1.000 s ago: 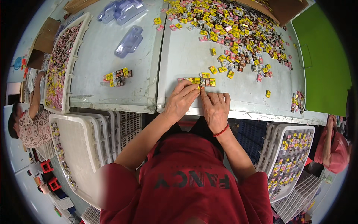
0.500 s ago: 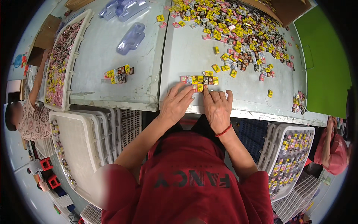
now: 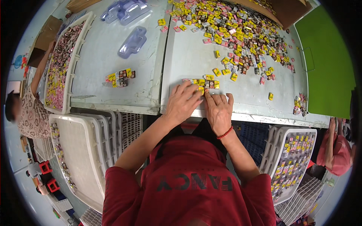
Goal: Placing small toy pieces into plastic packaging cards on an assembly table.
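Note:
My left hand [image 3: 183,103] and my right hand [image 3: 218,109] lie side by side on the near edge of a grey table [image 3: 188,56]. Their fingertips touch a short row of small yellow, pink and dark wrapped packets [image 3: 205,83] lined up just beyond them. My right wrist wears a red bead bracelet [image 3: 225,133]. A large loose heap of the same small packets [image 3: 233,26] covers the far part of the table. Whether either hand pinches a packet is hidden by the fingers.
A second small packet cluster [image 3: 120,77] lies to the left, with clear plastic blister trays [image 3: 132,41] beyond. White slotted crates [image 3: 88,150], some filled with packets [image 3: 288,162], stand below the table edge. Other people work at left [image 3: 32,113] and right [image 3: 333,148]. A green surface [image 3: 328,64] lies at right.
Both hands have slid a little along the near edge, and the packet row under the fingertips has been pushed closer together.

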### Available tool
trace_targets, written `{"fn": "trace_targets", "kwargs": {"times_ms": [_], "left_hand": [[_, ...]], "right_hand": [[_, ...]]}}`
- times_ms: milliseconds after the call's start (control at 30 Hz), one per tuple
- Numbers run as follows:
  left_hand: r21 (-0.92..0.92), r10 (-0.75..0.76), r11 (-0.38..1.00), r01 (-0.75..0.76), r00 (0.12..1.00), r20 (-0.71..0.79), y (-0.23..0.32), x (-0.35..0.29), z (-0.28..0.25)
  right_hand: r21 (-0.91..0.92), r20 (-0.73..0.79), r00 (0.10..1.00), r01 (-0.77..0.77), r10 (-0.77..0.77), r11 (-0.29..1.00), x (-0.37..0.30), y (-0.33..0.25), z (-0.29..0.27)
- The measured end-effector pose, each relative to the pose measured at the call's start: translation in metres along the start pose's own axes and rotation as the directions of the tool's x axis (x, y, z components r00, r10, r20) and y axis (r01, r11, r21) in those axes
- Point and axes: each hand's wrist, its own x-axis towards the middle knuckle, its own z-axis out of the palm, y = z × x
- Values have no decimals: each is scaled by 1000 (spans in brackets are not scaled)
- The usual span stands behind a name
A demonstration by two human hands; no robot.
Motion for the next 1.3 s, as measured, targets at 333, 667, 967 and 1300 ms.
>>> {"fn": "trace_targets", "kwargs": {"times_ms": [333,667,967,1300], "left_hand": [[20,17,1000,-17,1000,15,-6,-5,0],[-38,-83,996,83,997,-1,-10,0,-5],[61,-1,998,-11,980,198,-19,7,7],[-324,-477,836,444,879,-26,-20,-4,-25]], "right_hand": [[227,-139,990,3,30,974,32,18,-8],[67,115,993,24,-31,997,83,71,6],[92,-145,987,-53,66,994,53,50,-12],[395,129,915,-400,381,827,21,57,-4]]}}
